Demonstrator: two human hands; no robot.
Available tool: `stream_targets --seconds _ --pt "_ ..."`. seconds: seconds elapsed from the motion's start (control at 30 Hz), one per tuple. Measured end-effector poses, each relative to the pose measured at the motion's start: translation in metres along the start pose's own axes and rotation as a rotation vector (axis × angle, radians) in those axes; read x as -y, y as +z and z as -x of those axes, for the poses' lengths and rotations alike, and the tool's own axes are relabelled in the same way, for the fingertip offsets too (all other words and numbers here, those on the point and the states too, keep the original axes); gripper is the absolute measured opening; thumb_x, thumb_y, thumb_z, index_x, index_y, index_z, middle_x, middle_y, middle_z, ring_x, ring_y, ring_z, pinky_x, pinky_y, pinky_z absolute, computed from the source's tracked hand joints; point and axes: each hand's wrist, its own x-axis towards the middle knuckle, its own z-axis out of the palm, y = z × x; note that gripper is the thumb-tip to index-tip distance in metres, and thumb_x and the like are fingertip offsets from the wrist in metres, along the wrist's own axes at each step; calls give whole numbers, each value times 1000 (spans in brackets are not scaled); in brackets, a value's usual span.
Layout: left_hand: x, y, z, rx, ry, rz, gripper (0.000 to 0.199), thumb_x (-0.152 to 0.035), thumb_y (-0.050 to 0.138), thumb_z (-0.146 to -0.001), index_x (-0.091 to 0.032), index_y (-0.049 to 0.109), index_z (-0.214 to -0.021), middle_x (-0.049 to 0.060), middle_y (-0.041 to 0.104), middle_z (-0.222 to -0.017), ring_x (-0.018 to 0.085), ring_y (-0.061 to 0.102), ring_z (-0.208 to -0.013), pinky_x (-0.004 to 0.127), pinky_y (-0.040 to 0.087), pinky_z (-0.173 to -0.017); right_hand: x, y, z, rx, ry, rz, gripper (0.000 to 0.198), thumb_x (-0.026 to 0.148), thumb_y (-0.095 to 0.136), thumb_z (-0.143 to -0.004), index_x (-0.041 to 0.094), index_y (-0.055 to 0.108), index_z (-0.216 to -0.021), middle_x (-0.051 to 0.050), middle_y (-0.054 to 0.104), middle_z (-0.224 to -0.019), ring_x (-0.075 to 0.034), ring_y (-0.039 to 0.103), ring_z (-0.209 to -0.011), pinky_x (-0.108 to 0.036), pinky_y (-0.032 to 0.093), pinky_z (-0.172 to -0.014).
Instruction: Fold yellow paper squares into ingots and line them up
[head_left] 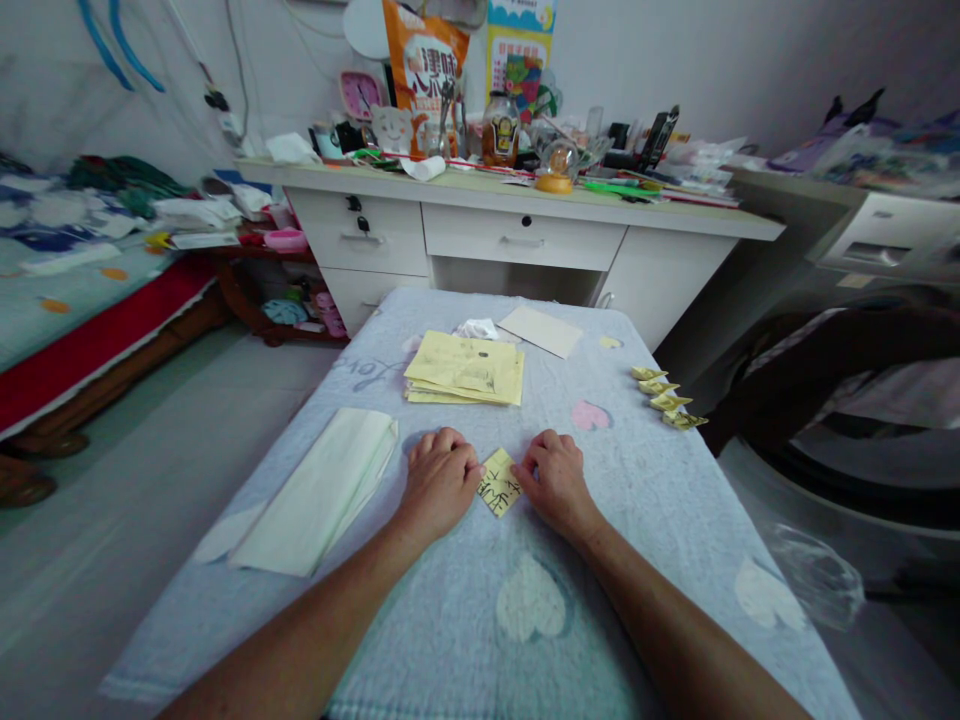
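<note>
A small folded square of yellow paper [499, 484] with dark handwriting lies on the cloth-covered table, turned like a diamond. My left hand [444, 470] touches its left corner, fingers curled and the thumb side against the paper. At the right corner my right hand [555, 478] holds the paper in the same way, its fingers bent. Beyond both hands rests a stack of yellow paper sheets [465, 366]. Several small folded yellow paper shapes [664, 400] stand in a row near the table's right edge.
A folded white cloth or paper [322, 490] lies to the left on the blue tablecloth [450, 620]. Behind the stack are a crumpled white tissue [478, 328] and a pale card [541, 330]. A cluttered white desk [480, 195] stands ahead, and a washing machine [885, 240] is at right.
</note>
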Motion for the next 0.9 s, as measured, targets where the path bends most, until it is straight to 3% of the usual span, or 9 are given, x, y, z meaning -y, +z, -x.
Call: stream_targets --seconds 0.73,0.83,0.9 --pt "-1 2 -1 -5 -19 -16 13 -27 56 -83 -21 60 -72 5 57 -97 25 47 -94 42 36 -82 3 0 -1 4 14 43 19 28 65 -83 18 62 -66 -8 56 -89 -22 45 -87 -35 33 -75" --pt "-1 2 -1 -17 -7 4 7 -26 57 -82 -23 62 -84 5 57 -98 25 47 -95 42 36 -84 3 0 0 3 16 42 20 27 64 -83 18 61 -66 -8 55 -89 -22 45 -87 -35 33 -75" --pt "-1 2 -1 -19 55 46 20 -21 57 -81 -26 63 -100 5 56 -103 25 47 -99 41 36 -88 4 0 0 8 18 43 19 27 63 -83 19 61 -66 -8 55 -89 -23 45 -88 -36 33 -75"
